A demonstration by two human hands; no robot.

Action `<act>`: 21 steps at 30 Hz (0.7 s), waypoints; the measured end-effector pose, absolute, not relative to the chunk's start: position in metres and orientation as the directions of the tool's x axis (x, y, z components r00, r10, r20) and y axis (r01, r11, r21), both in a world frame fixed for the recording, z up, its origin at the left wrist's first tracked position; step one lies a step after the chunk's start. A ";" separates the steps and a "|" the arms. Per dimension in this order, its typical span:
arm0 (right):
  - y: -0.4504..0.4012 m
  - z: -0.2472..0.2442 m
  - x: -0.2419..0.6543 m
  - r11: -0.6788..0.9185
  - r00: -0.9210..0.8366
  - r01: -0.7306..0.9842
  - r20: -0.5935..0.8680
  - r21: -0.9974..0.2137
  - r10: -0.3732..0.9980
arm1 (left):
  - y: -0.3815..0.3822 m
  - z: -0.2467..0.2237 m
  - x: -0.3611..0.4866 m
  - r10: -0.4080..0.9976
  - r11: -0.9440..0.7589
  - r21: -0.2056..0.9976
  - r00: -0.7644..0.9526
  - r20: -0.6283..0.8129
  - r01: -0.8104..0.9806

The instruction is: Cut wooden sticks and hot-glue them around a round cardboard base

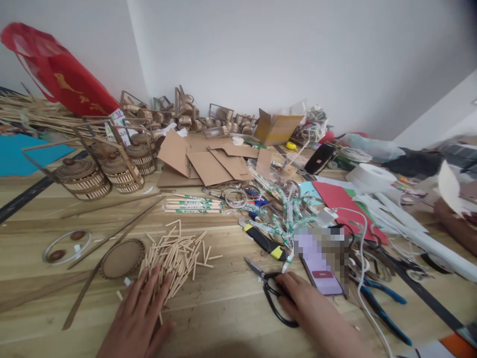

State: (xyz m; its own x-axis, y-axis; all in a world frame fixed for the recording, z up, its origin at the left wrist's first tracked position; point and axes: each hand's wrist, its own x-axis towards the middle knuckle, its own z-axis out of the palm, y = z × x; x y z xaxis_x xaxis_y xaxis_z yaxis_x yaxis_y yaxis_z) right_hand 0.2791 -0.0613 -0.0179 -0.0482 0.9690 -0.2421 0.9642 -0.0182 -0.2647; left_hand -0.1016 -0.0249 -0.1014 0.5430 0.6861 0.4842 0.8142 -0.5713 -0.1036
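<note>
My left hand (139, 308) lies with its fingers stretched out on the near edge of a heap of short cut wooden sticks (177, 258). Around the black-handled scissors (274, 298) my right hand (303, 303) curls, its fingers at one handle loop; the blades point away to the left on the table. A round brown disc with a scalloped edge (122, 258) rests left of the heap. Behind the sticks are wrapped chopsticks (194, 204) in printed sleeves. A yellow and black utility knife (264, 241) lies beyond the scissors.
Small lidded wooden buckets (84, 179) stand at the left. Cardboard pieces (208, 166) and torn wrappers (288, 209) spread across the middle. At the right are a phone (322, 273), a white cable (361, 278), blue-handled pliers (383, 308) and a white roll (372, 176).
</note>
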 end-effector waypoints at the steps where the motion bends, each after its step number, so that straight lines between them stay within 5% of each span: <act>1: -0.059 -0.015 0.273 -0.002 -0.075 0.955 -0.248 -0.297 0.966 | -0.025 -0.103 -0.102 0.687 -0.570 -0.102 0.541 0.485 0.815; 5: -0.041 -0.010 0.262 0.087 -0.157 0.923 -0.160 -0.375 0.975 | -0.026 -0.105 -0.101 0.702 -0.563 -0.084 0.529 0.476 0.822; 10: -0.003 -0.020 0.274 -0.036 0.049 0.988 0.081 -0.149 0.996 | -0.027 -0.101 -0.099 0.683 -0.574 -0.099 0.542 0.490 0.813; 13: 0.014 -0.025 0.277 -0.117 0.126 0.986 0.064 -0.121 0.990 | -0.026 -0.100 -0.099 0.682 -0.570 -0.117 0.547 0.485 0.813; 21: 0.029 -0.010 0.286 -0.021 0.028 0.974 0.027 -0.223 0.999 | -0.027 -0.105 -0.100 0.687 -0.558 -0.107 0.530 0.497 0.823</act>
